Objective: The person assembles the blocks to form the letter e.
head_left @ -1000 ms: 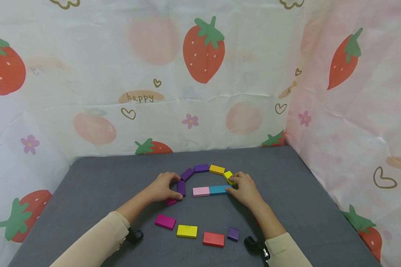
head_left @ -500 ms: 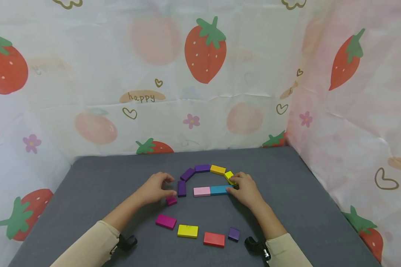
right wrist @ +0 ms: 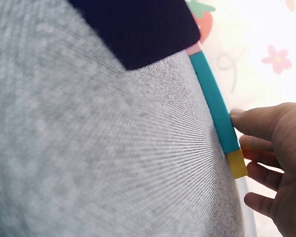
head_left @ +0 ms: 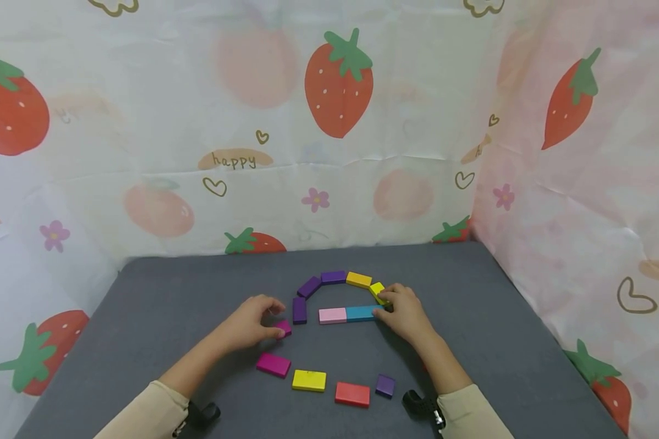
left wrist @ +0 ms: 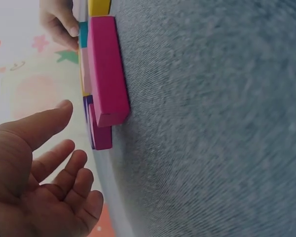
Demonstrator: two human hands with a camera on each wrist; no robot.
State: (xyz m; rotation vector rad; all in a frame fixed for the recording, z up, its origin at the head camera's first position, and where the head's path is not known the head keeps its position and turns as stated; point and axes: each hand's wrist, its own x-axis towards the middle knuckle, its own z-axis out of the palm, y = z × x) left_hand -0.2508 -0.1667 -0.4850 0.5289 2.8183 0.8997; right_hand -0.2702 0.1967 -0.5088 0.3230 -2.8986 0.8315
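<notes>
- The left hand (head_left: 251, 323) has its grip spread, thumb well apart from the fingers, beside a small magenta block (head_left: 287, 326); its thumb tip overlaps that block in the head view, though contact cannot be told.
- The small magenta block lies just below a dark purple rectangular block (head_left: 299, 311), the left end of an arc.
- Two more purple blocks (head_left: 310, 287), an orange-yellow block (head_left: 359, 280) and a bright yellow block (head_left: 377, 291) continue that arc.
- The right hand (head_left: 405, 314) has its thumb against a blue rectangular block (head_left: 359, 313) and its fingers bent by the yellow one; whether its grip pinches anything cannot be told.
- A pale pink block (head_left: 332, 316) abuts the blue one, inside the arc.
- Nearer the person, a magenta rectangular block (head_left: 273, 365), a yellow rectangular block (head_left: 309, 381), a red rectangular block (head_left: 352, 394) and a small purple block (head_left: 385, 386) lie apart on the grey table (head_left: 198, 292).
</notes>
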